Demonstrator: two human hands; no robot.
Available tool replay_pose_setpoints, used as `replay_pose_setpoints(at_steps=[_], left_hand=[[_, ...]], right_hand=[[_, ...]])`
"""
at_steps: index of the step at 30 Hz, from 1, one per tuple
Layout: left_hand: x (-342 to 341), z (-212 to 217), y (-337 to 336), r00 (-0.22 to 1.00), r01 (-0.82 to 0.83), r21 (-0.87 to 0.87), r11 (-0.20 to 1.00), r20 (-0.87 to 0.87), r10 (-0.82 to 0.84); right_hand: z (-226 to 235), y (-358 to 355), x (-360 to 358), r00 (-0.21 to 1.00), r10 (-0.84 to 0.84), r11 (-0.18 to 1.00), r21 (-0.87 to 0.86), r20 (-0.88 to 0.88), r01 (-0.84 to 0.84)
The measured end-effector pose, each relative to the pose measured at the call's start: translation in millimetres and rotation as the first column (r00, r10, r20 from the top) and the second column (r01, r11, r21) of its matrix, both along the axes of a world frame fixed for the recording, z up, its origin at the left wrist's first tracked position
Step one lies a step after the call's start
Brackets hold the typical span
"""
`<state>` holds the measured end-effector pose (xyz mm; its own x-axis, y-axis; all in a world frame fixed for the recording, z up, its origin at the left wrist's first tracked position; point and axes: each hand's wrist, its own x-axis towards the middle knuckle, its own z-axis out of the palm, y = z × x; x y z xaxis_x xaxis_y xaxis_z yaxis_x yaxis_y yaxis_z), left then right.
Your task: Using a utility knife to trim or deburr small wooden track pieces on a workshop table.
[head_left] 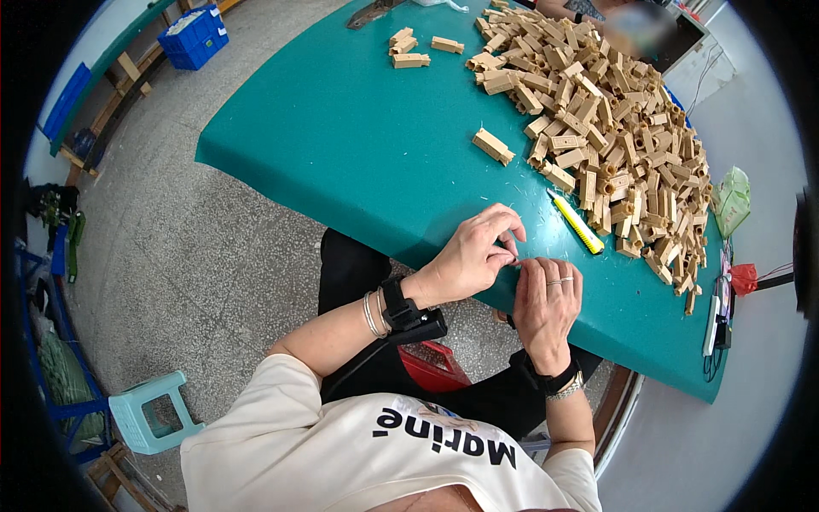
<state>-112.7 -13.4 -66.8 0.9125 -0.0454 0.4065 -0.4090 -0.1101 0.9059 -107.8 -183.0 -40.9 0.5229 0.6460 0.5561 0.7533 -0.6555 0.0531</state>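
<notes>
At the near edge of the green table, my left hand and my right hand meet fingertip to fingertip. Thumb and forefinger of each are pinched together, and whatever lies between them is too small to make out. A yellow utility knife rests on the table just beyond my right hand. Past my left hand lies a single tan block-shaped part with a notched end. Thin pale shavings are scattered around the block and the knife.
A large heap of similar tan parts covers the table's far right. Several more parts lie at the far side. Another person's arm shows behind the heap. A light-green stool and a blue crate stand on the floor to the left.
</notes>
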Motion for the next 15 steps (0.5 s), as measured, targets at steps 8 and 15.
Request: replay_pose_setpoints(at_steps=[8, 15], left_hand=[[0.7, 0.3, 0.6, 0.997, 0.014, -0.093, 0.996, -0.073, -0.021], [1.7, -3.1, 0.6, 0.996, 0.038, -0.19, 0.981, -0.072, -0.053]], right_hand=[[-1.8, 4.5, 0.4, 1.0, -0.006, 1.0, 0.022, 0.016, 0.005], [-6.8, 0.8, 4.4, 0.999, -0.015, 0.996, 0.093, 0.041, 0.011]])
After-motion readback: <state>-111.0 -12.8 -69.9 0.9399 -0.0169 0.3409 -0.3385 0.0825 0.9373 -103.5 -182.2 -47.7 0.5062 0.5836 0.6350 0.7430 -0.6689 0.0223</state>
